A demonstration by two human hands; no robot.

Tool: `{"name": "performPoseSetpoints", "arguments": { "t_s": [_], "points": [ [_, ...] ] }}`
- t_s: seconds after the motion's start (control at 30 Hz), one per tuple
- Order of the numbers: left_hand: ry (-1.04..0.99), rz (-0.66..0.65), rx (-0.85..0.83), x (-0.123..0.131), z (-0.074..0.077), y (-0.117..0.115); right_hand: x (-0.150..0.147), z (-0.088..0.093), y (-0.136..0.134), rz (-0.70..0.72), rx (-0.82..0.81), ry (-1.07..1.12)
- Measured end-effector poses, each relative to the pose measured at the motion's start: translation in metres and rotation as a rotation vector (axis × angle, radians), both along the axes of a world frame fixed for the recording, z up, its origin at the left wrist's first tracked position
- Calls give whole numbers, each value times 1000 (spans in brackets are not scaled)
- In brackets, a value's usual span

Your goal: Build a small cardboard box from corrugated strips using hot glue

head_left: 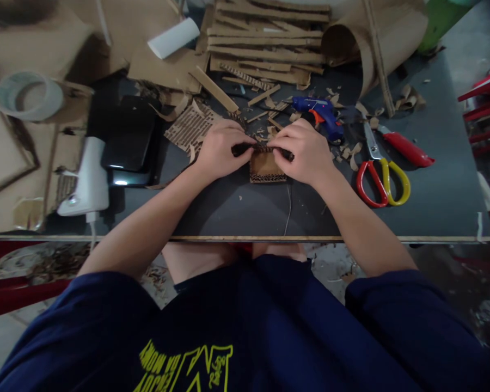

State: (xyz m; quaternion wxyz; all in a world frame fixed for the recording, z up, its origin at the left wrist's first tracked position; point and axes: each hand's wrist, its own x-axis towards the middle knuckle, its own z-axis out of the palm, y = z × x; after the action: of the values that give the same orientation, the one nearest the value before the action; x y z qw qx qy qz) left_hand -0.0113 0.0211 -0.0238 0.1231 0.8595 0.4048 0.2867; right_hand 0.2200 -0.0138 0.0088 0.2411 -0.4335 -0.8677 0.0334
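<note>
left hand (222, 148): narrow pinch on corrugated strip (263, 147) | right hand (306, 149): likewise, at cardboard piece (264, 163)

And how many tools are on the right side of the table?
3: the blue glue gun beyond the right hand, scissors farther right, red-handled tool beside them. Others may be hidden.

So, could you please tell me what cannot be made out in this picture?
All in the head view:
- Far part of the small brown corrugated-cardboard piece: partly covered by the left hand and right hand.
- Full shape of the green object: cut off by the upper edge.
- Nozzle tip of the blue-and-orange glue gun: too small and blurred.
</note>
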Motion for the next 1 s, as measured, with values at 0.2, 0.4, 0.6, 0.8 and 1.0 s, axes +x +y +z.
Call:
{"name": "performPoseSetpoints", "arguments": {
  "t_s": [0.2, 0.4, 0.6, 0.8, 1.0],
  "points": [
    [-34, 46, -45, 2, 3, -3, -4, 1, -1, 87, 0, -79],
    [-21, 53, -49, 3, 4, -3, -4, 1, -1, 73, 14, -126],
    [-26, 5, -17, 2, 3, -2, -2, 0, -1, 79, 27, -141],
    [7, -35, 2, 1, 2, -1, 2, -2, 3, 94, 56, -77],
    [-3, 1, 94, 2, 2, -4, 20, 9, 7, -94, 123, 12]
  ]
}}
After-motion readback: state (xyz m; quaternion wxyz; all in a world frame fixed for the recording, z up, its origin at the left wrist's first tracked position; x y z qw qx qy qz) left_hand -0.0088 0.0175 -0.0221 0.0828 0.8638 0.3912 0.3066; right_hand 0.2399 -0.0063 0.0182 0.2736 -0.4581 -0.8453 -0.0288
